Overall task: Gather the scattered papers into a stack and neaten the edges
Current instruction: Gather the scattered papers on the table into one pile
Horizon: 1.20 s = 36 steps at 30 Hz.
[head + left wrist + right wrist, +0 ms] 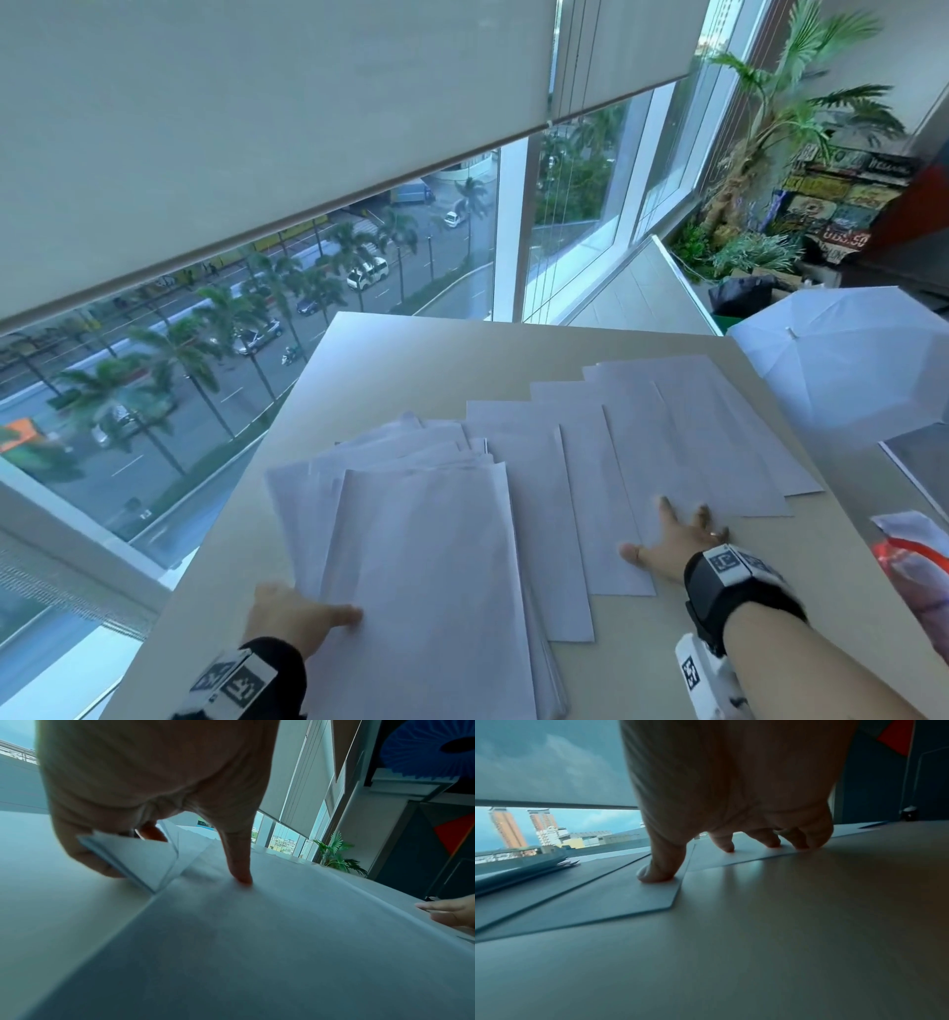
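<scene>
A rough pile of white papers lies at the near left of the beige table, its sheets fanned and uneven. My left hand grips the pile's left edge. In the left wrist view the thumb presses on the top sheet while the fingers curl under a lifted corner. More sheets lie spread in an overlapping row toward the far right. My right hand rests flat on the near ends of these sheets with fingers spread, and the thumb presses one sheet's corner.
A white umbrella stands open just beyond the table's right edge. A red-and-white plastic packet lies at the near right. Large windows run along the left and far sides, and a potted palm stands in the far corner.
</scene>
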Each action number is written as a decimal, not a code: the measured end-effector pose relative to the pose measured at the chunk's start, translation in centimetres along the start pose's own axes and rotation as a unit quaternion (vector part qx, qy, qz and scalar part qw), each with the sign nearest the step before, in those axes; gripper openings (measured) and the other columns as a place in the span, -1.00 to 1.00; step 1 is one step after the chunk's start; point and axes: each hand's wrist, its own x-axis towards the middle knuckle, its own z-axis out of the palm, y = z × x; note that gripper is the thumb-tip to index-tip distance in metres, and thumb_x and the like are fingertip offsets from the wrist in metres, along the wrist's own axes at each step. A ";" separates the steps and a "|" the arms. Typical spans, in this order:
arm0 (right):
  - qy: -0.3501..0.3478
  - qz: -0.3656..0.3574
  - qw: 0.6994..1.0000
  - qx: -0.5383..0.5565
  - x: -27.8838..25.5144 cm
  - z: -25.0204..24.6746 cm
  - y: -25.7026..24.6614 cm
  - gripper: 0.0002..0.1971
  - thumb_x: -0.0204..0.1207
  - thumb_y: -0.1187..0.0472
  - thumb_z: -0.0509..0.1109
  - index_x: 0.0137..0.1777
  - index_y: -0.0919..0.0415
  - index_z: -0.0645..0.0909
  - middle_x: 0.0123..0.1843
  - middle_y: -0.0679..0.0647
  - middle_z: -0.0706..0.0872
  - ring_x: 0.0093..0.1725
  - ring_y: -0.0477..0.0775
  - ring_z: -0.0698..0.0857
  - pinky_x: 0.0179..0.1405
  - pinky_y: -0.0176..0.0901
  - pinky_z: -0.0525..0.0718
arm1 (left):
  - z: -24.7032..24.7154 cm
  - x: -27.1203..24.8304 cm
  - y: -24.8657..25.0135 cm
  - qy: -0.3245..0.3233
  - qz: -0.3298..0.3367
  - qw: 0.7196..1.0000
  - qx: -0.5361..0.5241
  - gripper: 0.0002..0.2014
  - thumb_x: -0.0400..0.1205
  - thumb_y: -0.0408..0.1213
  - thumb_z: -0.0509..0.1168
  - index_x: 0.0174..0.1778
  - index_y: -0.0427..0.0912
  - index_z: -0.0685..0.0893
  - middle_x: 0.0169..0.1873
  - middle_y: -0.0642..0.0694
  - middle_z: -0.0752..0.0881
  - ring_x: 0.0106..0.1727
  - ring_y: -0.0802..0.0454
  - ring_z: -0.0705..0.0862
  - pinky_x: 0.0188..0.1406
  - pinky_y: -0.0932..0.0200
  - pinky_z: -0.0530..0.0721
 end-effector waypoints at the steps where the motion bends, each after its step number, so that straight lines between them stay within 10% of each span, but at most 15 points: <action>1: -0.001 0.000 1.000 -0.005 0.0 0.0 0.0 0.03 0.31 -0.41 0.26 0.64 -0.12 -0.25 0.68 0.25 -0.32 0.62 0.54 -0.13 0.60 0.30 0.06 | 0.0 0.1 0.0 -0.007 0.004 1.000 -0.011 -0.04 0.00 -0.17 0.70 0.24 -0.51 0.45 -0.01 -0.30 0.55 -0.05 -0.22 0.56 -0.07 0.01 0.56; 8: -0.013 0.003 1.000 -0.017 -1.4 0.6 0.4 0.01 0.35 -0.37 0.25 0.64 -0.10 -0.26 0.68 0.26 -0.31 0.62 0.54 -0.12 0.59 0.28 0.11 | 0.7 0.4 -0.7 -0.027 0.062 0.998 -0.009 -0.45 0.22 -0.26 0.63 0.08 -0.41 0.70 -0.14 -0.28 0.68 -0.13 -0.19 0.60 -0.10 0.08 0.51; 17: -0.024 -0.006 1.000 -0.018 -4.8 3.3 1.4 -0.01 0.37 -0.37 0.23 0.64 -0.10 -0.27 0.68 0.27 -0.33 0.62 0.53 -0.18 0.62 0.28 0.00 | 1.0 -1.9 -2.8 -0.032 0.092 0.995 -0.028 -0.31 -0.01 -0.12 0.53 0.05 -0.35 0.72 -0.07 -0.37 0.79 -0.06 -0.29 0.74 0.00 -0.06 0.68; 27: -0.039 -0.016 0.998 -0.036 -12.0 8.2 3.2 -0.03 0.40 -0.35 0.20 0.63 -0.12 -0.33 0.67 0.26 -0.38 0.64 0.49 -0.16 0.61 0.31 -0.01 | 0.6 -4.2 -7.8 -0.031 0.119 0.992 0.010 -0.49 0.21 -0.22 0.51 0.05 -0.35 0.64 -0.03 -0.36 0.75 0.02 -0.30 0.70 0.04 -0.07 0.64; 36: -0.057 -0.009 0.997 -0.049 -19.0 11.9 4.5 0.03 0.36 -0.38 0.22 0.63 -0.06 -0.33 0.66 0.35 -0.34 0.63 0.51 -0.07 0.59 0.31 0.07 | 2.4 -4.6 -13.6 -0.056 0.134 0.989 -0.024 -0.21 -0.18 0.10 0.49 -0.05 -0.28 0.70 -0.14 -0.26 0.80 -0.03 -0.23 0.77 0.05 -0.18 0.70</action>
